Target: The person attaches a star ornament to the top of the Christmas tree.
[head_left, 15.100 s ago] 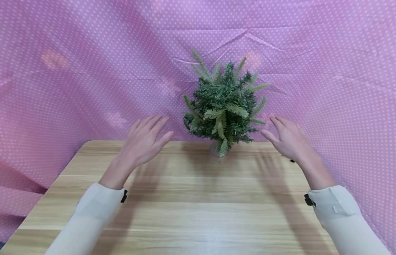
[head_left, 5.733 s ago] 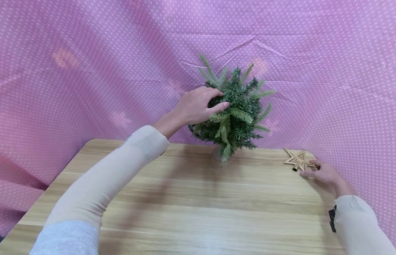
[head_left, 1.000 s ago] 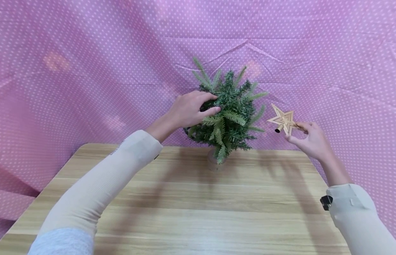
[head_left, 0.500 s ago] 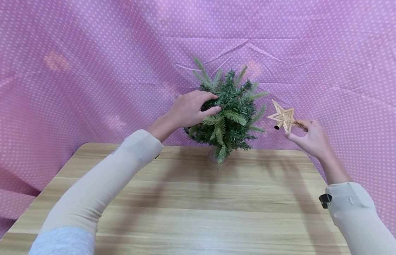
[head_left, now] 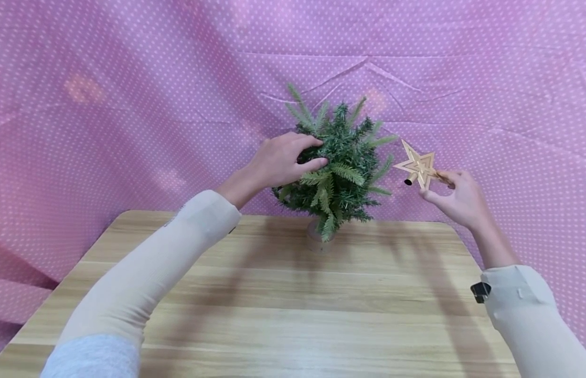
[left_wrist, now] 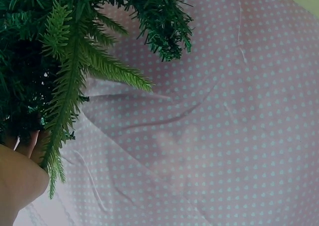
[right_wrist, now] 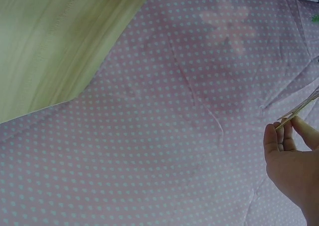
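Observation:
A small artificial Christmas tree (head_left: 347,184) stands on the table in a pale round base (head_left: 318,241). My left hand (head_left: 285,160) grips its upper left side, thumb in front, with some fingertips hidden among the needles. In the left wrist view, green branches (left_wrist: 75,61) hang past that hand (left_wrist: 22,178). To the right of the tree, my right hand (head_left: 462,202) pinches a gold star tree topper (head_left: 417,165) by one point. The star is held in the air, its dark-ended tube pointing down and left. In the right wrist view the star (right_wrist: 299,108) shows edge-on at the fingertips.
The wooden table (head_left: 293,315) extends toward me. A pink dotted cloth (head_left: 179,79) hangs behind the tree and along both sides. Each sleeve carries a small dark device at the wrist, such as the black one (head_left: 480,292) on the right.
Both hands were free at first. Later my left hand took the tree, and my right hand picked the star up from the table's right corner. Over the last second the star has risen slightly.

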Action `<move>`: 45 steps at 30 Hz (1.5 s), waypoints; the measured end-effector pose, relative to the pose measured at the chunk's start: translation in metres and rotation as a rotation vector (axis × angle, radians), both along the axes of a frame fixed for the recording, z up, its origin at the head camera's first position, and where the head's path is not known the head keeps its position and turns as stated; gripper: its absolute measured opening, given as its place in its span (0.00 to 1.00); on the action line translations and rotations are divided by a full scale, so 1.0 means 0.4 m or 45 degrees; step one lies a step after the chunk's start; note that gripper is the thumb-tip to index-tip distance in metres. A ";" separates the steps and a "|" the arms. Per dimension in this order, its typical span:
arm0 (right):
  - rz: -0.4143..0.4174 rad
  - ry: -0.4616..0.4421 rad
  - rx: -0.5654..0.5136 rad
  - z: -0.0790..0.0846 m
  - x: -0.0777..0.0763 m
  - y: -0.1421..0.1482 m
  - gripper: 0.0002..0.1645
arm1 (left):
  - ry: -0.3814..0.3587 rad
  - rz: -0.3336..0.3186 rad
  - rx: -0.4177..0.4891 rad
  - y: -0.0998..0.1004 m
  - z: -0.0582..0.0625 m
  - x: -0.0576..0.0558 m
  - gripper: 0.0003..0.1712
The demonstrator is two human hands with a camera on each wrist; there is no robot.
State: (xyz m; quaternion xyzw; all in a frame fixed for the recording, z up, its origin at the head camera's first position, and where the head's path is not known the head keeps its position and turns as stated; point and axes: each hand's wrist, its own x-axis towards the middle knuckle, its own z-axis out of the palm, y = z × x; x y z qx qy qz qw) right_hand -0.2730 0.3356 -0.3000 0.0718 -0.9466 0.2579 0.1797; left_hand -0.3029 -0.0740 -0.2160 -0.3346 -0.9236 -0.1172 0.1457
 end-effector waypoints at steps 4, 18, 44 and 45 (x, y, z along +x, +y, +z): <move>-0.001 -0.003 -0.013 0.003 0.000 -0.003 0.49 | -0.001 0.005 -0.011 0.000 0.000 0.000 0.36; -0.009 0.021 -0.014 0.025 -0.002 -0.020 0.48 | 0.001 0.001 -0.002 -0.001 0.002 0.003 0.36; -0.025 0.125 -0.071 0.097 0.000 -0.061 0.48 | 0.008 0.000 -0.003 0.000 0.000 -0.003 0.37; -0.025 0.128 -0.070 0.100 0.000 -0.063 0.48 | 0.007 0.000 -0.003 0.000 -0.001 -0.003 0.37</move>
